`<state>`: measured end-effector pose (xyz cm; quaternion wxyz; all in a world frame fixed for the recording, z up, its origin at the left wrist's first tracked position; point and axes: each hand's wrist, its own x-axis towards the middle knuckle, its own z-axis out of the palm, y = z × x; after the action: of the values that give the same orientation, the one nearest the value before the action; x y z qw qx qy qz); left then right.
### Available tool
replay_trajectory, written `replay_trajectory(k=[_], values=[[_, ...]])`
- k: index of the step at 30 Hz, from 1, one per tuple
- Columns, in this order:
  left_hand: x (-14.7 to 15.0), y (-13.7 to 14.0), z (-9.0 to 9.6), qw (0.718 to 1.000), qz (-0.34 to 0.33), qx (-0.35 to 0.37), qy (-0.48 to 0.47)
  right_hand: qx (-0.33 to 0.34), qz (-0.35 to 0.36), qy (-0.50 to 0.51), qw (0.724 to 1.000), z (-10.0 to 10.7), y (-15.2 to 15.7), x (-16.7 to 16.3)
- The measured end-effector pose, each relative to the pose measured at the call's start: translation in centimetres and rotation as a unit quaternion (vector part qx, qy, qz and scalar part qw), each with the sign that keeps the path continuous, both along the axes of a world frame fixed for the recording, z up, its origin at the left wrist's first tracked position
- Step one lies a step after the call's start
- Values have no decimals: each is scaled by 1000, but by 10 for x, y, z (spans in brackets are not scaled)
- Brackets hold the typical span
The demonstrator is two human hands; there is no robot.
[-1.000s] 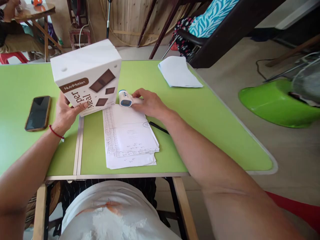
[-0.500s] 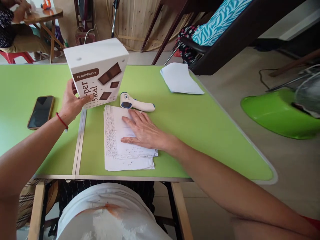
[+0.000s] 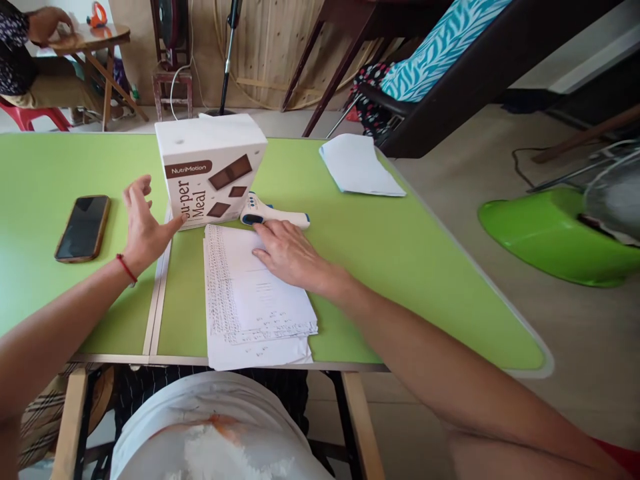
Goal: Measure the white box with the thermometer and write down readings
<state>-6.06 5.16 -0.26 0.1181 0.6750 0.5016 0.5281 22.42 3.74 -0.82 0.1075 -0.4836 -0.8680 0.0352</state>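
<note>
A white NutriMotion box with brown bar pictures stands upright on the green table. My left hand is open at its left, fingers spread, the thumb tip at the box's lower front corner. My right hand lies flat with fingers stretched on the top edge of a stack of written papers. Its fingertips are at the white and blue infrared thermometer, which lies just beyond the papers; whether they touch it I cannot tell. The box partly hides the thermometer's head.
A phone lies on the left of the green table. Folded white papers rest at the far right edge. A green plastic item is on the floor at right. Another person sits at a small round table at upper left.
The box has come down onto the table, and my left hand has loosened from it with fingers spread. The papers have slid slightly toward me; my right hand now sits nearer their top edge.
</note>
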Motion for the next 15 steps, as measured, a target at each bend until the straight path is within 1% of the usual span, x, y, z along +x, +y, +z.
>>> replay_trajectory(k=[1, 2, 3, 4, 5, 6, 7, 8, 9, 10, 11, 13, 14, 15], values=[[2, -12, 2, 999, 15, 25, 15, -5, -6, 23, 1000, 0, 4, 1], [5, -25, 5, 999, 9, 36, 19, -13, -13, 50, 999, 3, 6, 1], [10, -38, 8, 999, -9, 30, 6, -25, -18, 78, 996, 8, 5, 2], [17, -51, 12, 999, -36, 9, -27, -41, -18, 108, 993, 17, 2, 3], [23, -62, 15, 994, -72, -34, -71, -58, -14, 139, 988, 28, -4, 3], [29, -73, 19, 982, -114, -94, -120, -74, -7, 172, 982, 42, -12, 4], [35, -83, 23, 959, -167, -169, -155, -98, 7, 199, 975, 57, -21, 5], [40, -92, 27, 928, -224, -243, -174, -115, 18, 227, 967, 72, -31, 7], [44, -101, 31, 891, -278, -308, -182, -120, 16, 258, 959, 86, -41, 8], [47, -109, 34, 863, -306, -358, -183, -114, 9, 289, 951, 99, -50, 10], [49, -119, 36, 844, -315, -390, -189, -101, -3, 314, 944, 108, -57, 11], [53, -138, 40, 802, -320, -445, -236, -83, -26, 338, 937, 117, -63, 13], [55, -148, 40, 766, -329, -479, -276, -85, -32, 336, 937, 115, -63, 12], [56, -158, 39, 722, -335, -518, -312, -100, -33, 328, 939, 108, -60, 11]])
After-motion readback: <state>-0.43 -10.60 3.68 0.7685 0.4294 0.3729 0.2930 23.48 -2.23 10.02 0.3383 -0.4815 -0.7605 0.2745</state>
